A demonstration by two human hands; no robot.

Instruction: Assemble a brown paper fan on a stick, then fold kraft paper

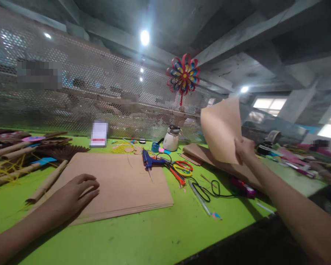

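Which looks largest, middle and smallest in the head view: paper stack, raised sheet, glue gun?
1. paper stack, under the left hand
2. raised sheet, in the right hand
3. glue gun

Left grip (71, 195) flat, right grip (244, 149) raised, pinching

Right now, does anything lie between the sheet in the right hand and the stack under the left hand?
Yes, on the table: a blue glue gun rests on the stack's right edge, with scissors and a black cable beside it. The right hand holds the sheet in the air.
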